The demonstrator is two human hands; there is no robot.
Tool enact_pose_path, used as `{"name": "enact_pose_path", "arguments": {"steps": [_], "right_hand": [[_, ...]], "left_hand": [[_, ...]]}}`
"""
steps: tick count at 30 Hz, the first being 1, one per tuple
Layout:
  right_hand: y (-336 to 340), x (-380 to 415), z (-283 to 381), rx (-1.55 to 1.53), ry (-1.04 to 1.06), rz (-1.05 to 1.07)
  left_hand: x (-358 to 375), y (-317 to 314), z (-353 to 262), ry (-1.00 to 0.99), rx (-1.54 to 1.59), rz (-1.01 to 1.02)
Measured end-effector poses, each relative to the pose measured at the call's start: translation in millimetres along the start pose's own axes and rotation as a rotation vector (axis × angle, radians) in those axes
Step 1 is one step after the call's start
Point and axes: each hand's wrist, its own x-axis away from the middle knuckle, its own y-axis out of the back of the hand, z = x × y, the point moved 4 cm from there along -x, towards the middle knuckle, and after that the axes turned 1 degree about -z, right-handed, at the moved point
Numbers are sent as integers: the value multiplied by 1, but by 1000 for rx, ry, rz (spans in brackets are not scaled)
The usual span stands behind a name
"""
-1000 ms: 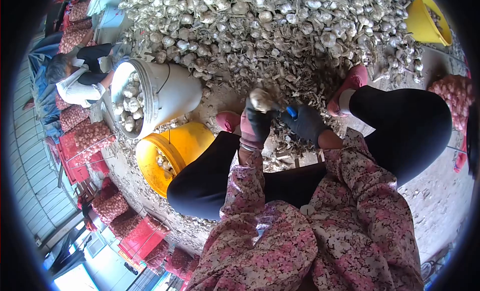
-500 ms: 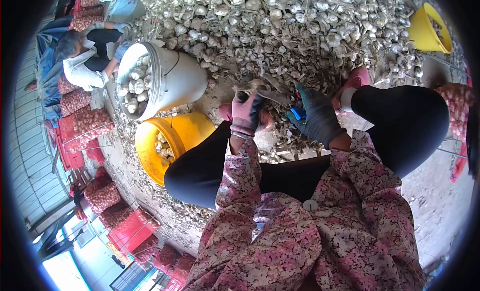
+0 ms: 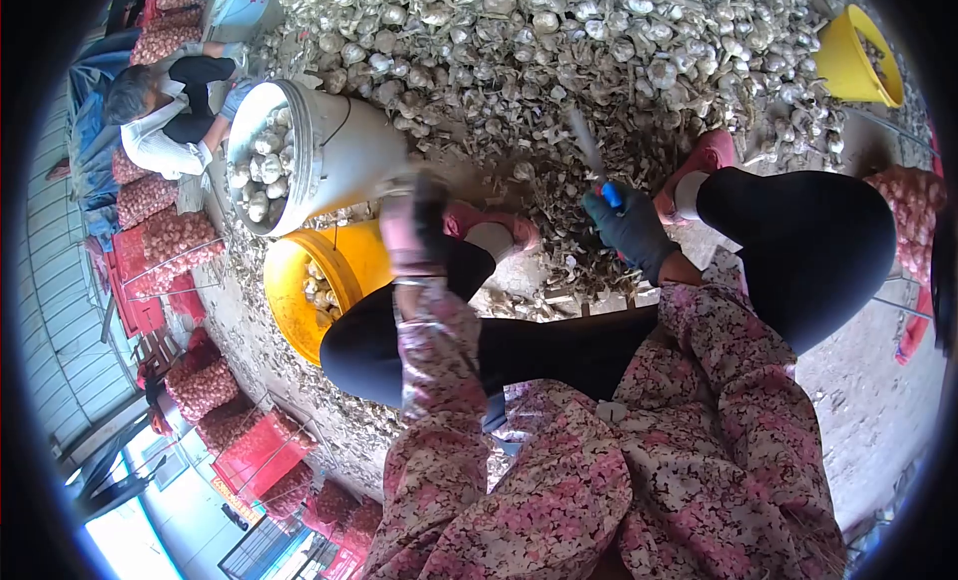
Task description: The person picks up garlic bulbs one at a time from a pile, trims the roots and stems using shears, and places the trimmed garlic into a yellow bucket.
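My left hand, in a pink and dark glove, is smeared by motion beside the white bucket and above the yellow bucket. Something pale and blurred shows at its fingertips; whether it holds a bulb I cannot make out. Wrapped in a dark grey glove, my right hand is closed round the blue handle of a knife, whose blurred blade points up toward the garlic pile. Garlic bulbs lie in the white bucket, and others in the yellow one.
Another person sits at the upper left, beyond the white bucket. A second yellow bucket stands at the upper right. Red net sacks of garlic line the left side, and another sack is at the right. Stalk scraps cover the ground between my feet.
My left hand has moved left, away from the knife toward the buckets. My right hand has shifted slightly right and down, and the knife blade has swung from pointing left to pointing up.
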Motion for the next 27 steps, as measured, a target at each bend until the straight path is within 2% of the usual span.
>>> {"name": "enact_pose_path", "arguments": {"steps": [1, 2, 3, 5, 7, 8, 9, 10, 11, 12, 13, 15, 16, 17, 18, 19, 20, 21, 22, 24, 25, 26, 27], "right_hand": [[-4, -5, -11, -326, -229, 91], [-9, -6, -19, -650, -458, 180], [-9, -8, -21, -793, -514, 239], [-8, -9, -10, -869, -550, 206], [-13, -15, -13, -965, -578, 160], [-16, -17, -15, -966, -588, 151], [-18, -19, -16, -924, -571, 144], [-19, -19, -19, -878, -555, 136], [-21, -18, -28, -837, -562, 167], [-19, -16, -31, -828, -568, 156], [-18, -15, -29, -757, -538, 158], [-16, -14, -22, -687, -490, 124], [-10, -16, -20, -680, -492, 116], [-3, -18, -16, -447, -447, 180], [0, -17, -13, -219, -401, 245], [-6, -19, -28, -116, -266, 204], [-5, -21, -27, -124, -262, 205], [-1, -24, -19, 2, -140, 135], [2, -25, -8, 127, -18, 67], [6, -29, 8, 176, -19, 96], [7, -30, 14, 338, 94, 44], [9, -31, 20, 500, 210, -14], [10, -29, 26, 587, 252, -7]], "left_hand": [[-8, 9, 15, -150, -763, -88], [-11, 3, 24, -154, -764, -76], [-13, -6, 32, -203, -1066, -80], [-19, -29, 43, -310, -1666, -98], [-27, -63, 16, -521, -1135, 20], [-30, -87, -18, -601, -294, 140], [-28, -121, -41, -448, 279, 235], [-24, -163, -61, -115, 796, 406], [-17, -209, -80, 274, 1160, 570], [-10, -247, -97, 582, 1267, 682], [-6, -279, -113, 807, 1232, 770], [-2, -346, -140, 1128, 929, 901], [8, -358, -144, 1238, 832, 916], [-1, -364, -139, 979, 914, 795], [-2, -358, -138, 850, 945, 734], [-3, -350, -137, 723, 972, 669], [-11, -316, -134, 762, 1321, 485], [-17, -278, -129, 784, 1658, 274], [-17, -246, -123, 788, 1648, 267], [-19, -171, -116, 771, 2026, 170], [-18, -118, -113, 768, 1956, 169], [-12, -111, -111, 765, 1954, 155], [-11, -100, -111, 616, 1990, 131]]}}
